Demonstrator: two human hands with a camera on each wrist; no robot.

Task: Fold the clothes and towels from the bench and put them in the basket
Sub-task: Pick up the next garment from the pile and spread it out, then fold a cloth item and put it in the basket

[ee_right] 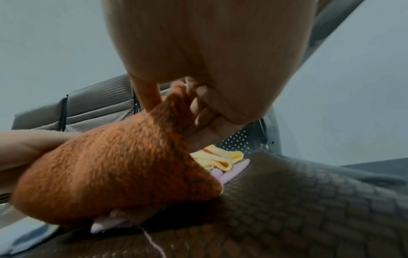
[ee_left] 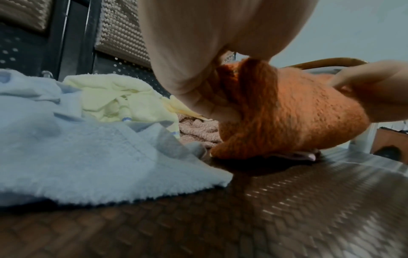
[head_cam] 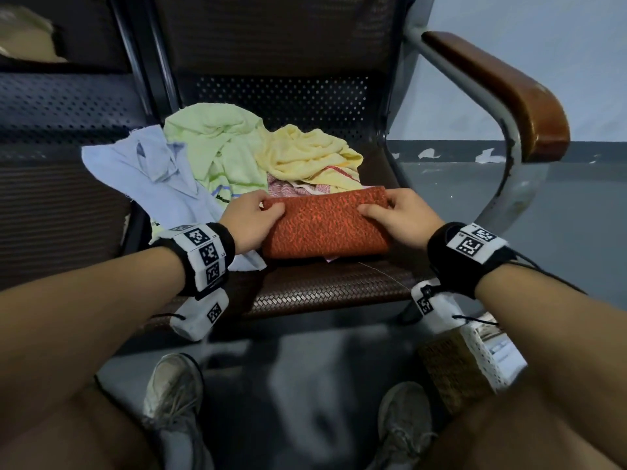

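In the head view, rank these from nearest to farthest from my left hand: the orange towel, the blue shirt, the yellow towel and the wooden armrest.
1. Orange towel: held by the left hand at its left end.
2. Blue shirt: just left of the hand, on the seat.
3. Yellow towel: behind the orange towel, toward the backrest.
4. Wooden armrest: far right, above the seat.

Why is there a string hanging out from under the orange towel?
A loose pale thread trails from under the folded orange towel across the bench seat, probably frayed from the pink cloth peeking out beneath it.
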